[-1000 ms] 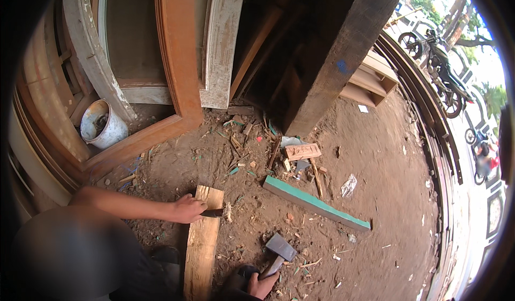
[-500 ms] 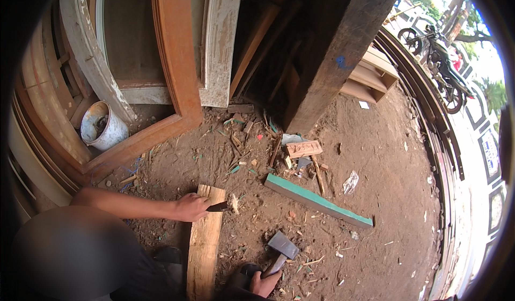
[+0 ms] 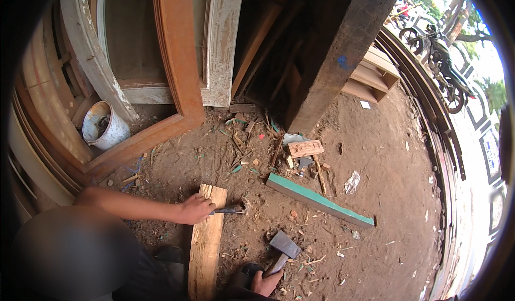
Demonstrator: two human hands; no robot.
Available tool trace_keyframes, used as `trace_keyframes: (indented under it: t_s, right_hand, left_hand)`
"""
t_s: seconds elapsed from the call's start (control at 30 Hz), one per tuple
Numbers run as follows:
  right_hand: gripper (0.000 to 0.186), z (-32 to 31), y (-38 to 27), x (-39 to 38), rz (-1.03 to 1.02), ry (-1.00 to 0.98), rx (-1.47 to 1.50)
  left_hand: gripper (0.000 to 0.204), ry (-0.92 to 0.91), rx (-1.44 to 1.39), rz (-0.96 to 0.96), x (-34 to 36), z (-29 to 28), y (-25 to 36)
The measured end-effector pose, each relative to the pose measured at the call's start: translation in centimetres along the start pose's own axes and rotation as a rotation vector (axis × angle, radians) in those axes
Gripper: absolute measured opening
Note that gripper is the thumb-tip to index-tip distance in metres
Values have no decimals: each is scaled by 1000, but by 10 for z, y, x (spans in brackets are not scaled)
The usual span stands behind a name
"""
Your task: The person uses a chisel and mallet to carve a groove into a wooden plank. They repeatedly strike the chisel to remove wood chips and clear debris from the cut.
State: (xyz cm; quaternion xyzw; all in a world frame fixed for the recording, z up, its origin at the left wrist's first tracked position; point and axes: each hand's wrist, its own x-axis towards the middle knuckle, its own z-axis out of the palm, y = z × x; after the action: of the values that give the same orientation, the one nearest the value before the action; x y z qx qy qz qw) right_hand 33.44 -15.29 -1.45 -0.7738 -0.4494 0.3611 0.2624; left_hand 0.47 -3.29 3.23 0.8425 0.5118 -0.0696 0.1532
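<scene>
Left hand (image 3: 197, 210) shifted rightward, chisel (image 3: 229, 210) farther past board (image 3: 205, 252)

Left arm (image 3: 129, 203) outstretched, left hand (image 3: 196, 210) in a curled grip; right hand (image 3: 266, 284) nearer the body, likewise curled.

We are reading no words or numbers. Well beyond the fingers (image 3: 277, 277) of our right hand (image 3: 265, 284), we are seeing a blue scrawl (image 3: 343, 61) on the dark post (image 3: 333, 83), its form unclear; far off to their right, a pale panel (image 3: 489, 142) is bearing blue marks (image 3: 490, 152) too blurred to tell.
</scene>
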Motion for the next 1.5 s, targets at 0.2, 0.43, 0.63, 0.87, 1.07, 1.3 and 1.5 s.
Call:
trace_keyframes:
  t_s: [0.2, 0.43, 0.63, 0.87, 1.07, 1.3, 1.5]
  right_hand:
    - [82, 2, 1, 0, 45, 13, -76]
    - [82, 2, 3, 0, 63, 7, -46]
    - [81, 1, -1, 1, 68, 8, -44]
    - [81, 1, 0, 1, 50, 13, -35]
    - [81, 1, -1, 1, 70, 8, -29]
    - [81, 1, -2, 1, 56, 15, -10]
    - [80, 2, -1, 1, 57, 20, -25]
  left_hand:
    - [33, -37, 12, -30, 3, -1, 1]
    - [26, -127, -6, -67, 4, -6, 2]
    - [27, -153, 41, -83, -2, -12, 7]
    - [25, -170, 28, -71, -1, -10, 4]
    - [25, -220, 22, -100, -7, -6, 1]
    - [25, -209, -13, -95, -16, -7, -5]
    - [28, -186, 0, -83, -11, -6, -2]
